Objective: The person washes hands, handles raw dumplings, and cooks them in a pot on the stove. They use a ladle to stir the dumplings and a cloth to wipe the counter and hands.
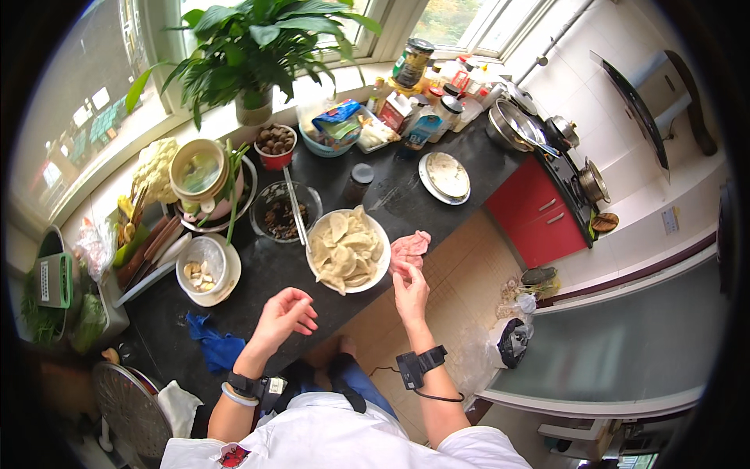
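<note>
A white bowl (384, 274) heaped with cooked dumplings (345, 249) stands near the edge of the black countertop. My left hand (285, 318), palm inward and fingers loosely curled, hovers just in front of it with nothing in its grasp. To the bowl's right, my right hand (412, 291) has thumb and forefinger close together at a crumpled pink cloth (410, 251). Whether those fingertips grip the cloth cannot be made out. A pair of chopsticks (295, 202) leans between a glass bowl of dark sauce (286, 211) and the dumpling bowl.
Left of the bowls sit garlic in a lined bowl (202, 267), a blue cloth (214, 344) and knives in a block (158, 249). Behind are a lidded jar (358, 182), stacked plates (445, 177), several bottles (426, 126) and a potted plant (254, 105). A cable hangs at my right wrist.
</note>
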